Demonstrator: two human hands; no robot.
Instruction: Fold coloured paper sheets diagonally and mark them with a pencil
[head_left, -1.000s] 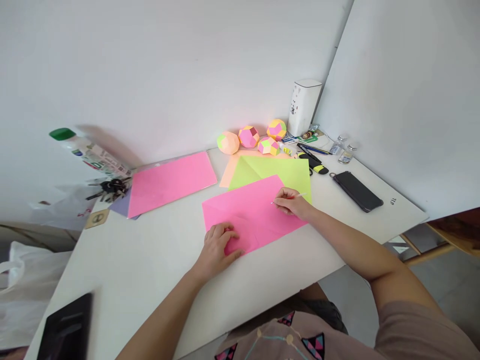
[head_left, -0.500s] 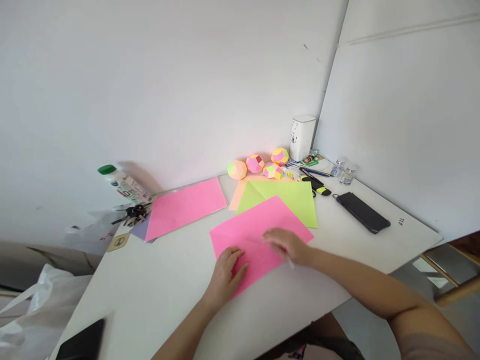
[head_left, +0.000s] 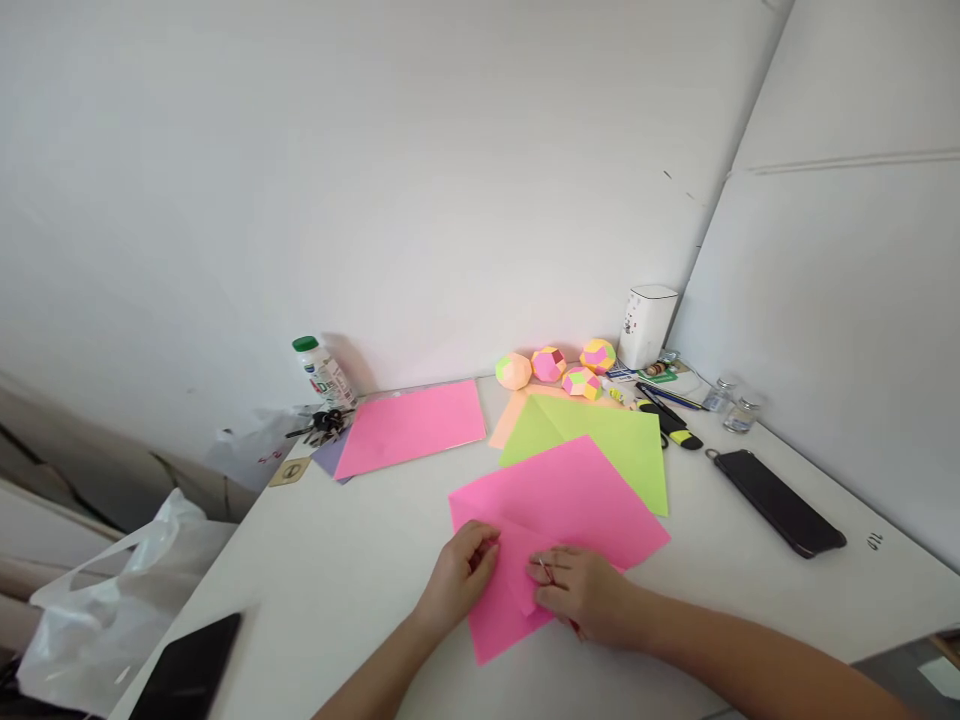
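Observation:
A large pink paper sheet (head_left: 585,490) lies on the desk, partly over green paper (head_left: 622,440). On it is a smaller pink paper piece (head_left: 519,565), whose outline is hard to make out against the sheet. My left hand (head_left: 459,575) has its fingers curled together at the left edge of this piece, pinching it. My right hand (head_left: 589,595) lies over the right side of the piece, fingers bent. A slim red-and-silver tool (head_left: 547,570) shows between its fingers; most of it is hidden.
Behind are several faceted paper balls (head_left: 550,365) and a white container (head_left: 648,325). A pink sheet stack (head_left: 416,428), keys (head_left: 328,425) and a bottle (head_left: 324,372) stand left. A black pouch (head_left: 780,500) and glass jars (head_left: 741,413) are right; a dark phone (head_left: 187,670) lies front left.
The view has shifted, so the desk things appear lower and further right. My right hand has come down onto the paper beside my left, whose fingers have closed. A smaller pink piece now shows between them.

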